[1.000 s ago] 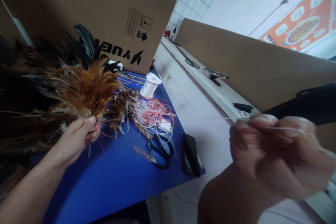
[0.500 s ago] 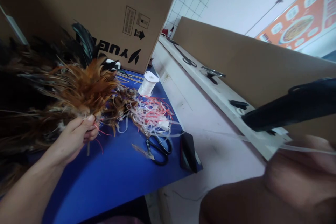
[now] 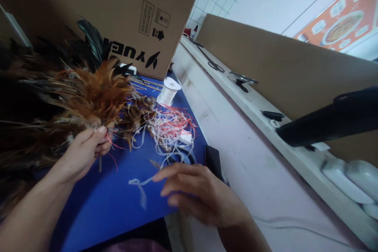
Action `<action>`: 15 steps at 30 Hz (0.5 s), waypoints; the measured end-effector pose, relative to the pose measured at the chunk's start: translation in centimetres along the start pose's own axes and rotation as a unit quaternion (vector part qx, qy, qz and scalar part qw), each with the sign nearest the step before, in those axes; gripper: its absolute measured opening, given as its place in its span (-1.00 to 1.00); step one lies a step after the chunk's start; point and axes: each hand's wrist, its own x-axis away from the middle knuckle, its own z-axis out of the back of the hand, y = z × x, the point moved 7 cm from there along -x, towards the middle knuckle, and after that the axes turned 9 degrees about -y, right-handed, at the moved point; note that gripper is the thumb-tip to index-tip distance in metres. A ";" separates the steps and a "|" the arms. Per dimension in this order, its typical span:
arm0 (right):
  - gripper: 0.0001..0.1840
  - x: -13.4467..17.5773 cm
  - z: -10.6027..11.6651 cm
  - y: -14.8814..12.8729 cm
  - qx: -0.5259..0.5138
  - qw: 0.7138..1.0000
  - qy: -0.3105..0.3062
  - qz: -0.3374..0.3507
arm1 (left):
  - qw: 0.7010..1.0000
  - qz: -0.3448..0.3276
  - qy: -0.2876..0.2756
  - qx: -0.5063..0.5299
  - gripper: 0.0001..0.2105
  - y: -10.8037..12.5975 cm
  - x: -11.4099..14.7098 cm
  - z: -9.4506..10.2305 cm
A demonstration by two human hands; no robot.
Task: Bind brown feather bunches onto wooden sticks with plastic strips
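Note:
My left hand (image 3: 88,147) is closed around the base of a bunch of brown feathers (image 3: 102,90), which fans up and away from it. Thin red string (image 3: 113,143) trails below the thumb. Over the table's right part, my right hand (image 3: 195,191) is slightly blurred, its fingers apart. A strip of white ribbon (image 3: 137,183) curls at its index fingertip. Behind that hand lie a tangle of white and red ribbon (image 3: 174,126) and scissors, mostly hidden, with a black handle (image 3: 189,153) showing.
A white ribbon spool (image 3: 169,91) stands on the blue table (image 3: 112,208) before a large cardboard box (image 3: 118,8). A dark phone (image 3: 213,161) lies at the table's right edge. More dark feathers (image 3: 26,98) fill the left. A white ledge (image 3: 251,106) runs along the right.
My right hand has come from the far right, where a ribbon stretched to it, back over the table. The ribbon now hangs slack and curled. My left hand keeps its hold on the feathers.

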 end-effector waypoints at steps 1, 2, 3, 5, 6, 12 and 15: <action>-0.81 0.1 0.3 1.5 0.042 0.999 0.020 -0.027 | 1.000 0.001 0.001 -0.004 -0.63 0.1 0.1 0.0; -0.80 0.7 1.2 3.3 0.098 0.988 0.082 -0.080 | 1.000 0.001 0.004 -0.008 -0.62 0.1 0.1 0.0; -0.81 1.3 2.0 4.8 0.168 0.969 0.136 -0.121 | 1.000 0.001 0.006 -0.012 -0.61 0.2 0.2 0.1; -0.86 2.7 2.8 7.5 0.262 0.931 0.193 -0.165 | 1.000 0.001 0.007 -0.015 -0.59 0.3 0.3 0.1; -0.87 3.2 2.8 8.6 0.280 0.922 0.201 -0.176 | 1.000 0.001 0.005 -0.015 -0.59 0.3 0.3 0.1; -0.82 4.1 1.1 11.5 0.159 0.947 0.225 -0.165 | 1.000 -0.002 0.003 -0.012 -0.61 0.4 0.2 -0.2; -0.96 3.7 1.1 11.5 0.073 0.954 0.269 -0.108 | 1.000 0.004 0.006 -0.008 -0.61 0.3 0.2 -0.2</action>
